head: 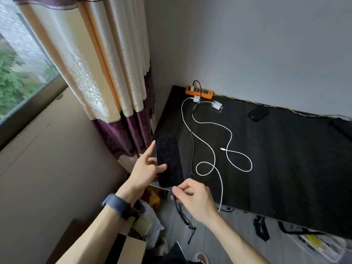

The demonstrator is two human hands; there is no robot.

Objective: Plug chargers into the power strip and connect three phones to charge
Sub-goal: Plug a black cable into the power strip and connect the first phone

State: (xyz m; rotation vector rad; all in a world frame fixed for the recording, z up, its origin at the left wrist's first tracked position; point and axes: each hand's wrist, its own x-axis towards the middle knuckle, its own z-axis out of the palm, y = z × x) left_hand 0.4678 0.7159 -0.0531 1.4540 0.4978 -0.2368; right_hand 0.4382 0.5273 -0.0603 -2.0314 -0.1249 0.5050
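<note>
My left hand [146, 172] grips a dark phone [168, 162] by its left edge, above the near-left corner of the black table [285, 168]. At the phone's bottom end my right hand [194, 201] pinches the plug end of a black cable [192, 141]. That cable runs back to a charger plugged into the orange power strip [200, 92] at the far edge. Two white chargers lie unplugged by the strip, one [196, 98] right against it and the other [217, 106] a little to the right. Their white cables [231, 138] snake over the table. A second dark phone [258, 113] lies far right.
A cream and purple curtain [106, 77] hangs left of the table beside a window. The wall runs right behind the strip. Below the table's near edge the floor holds bags, black cords [262, 228] and a clear box [320, 244].
</note>
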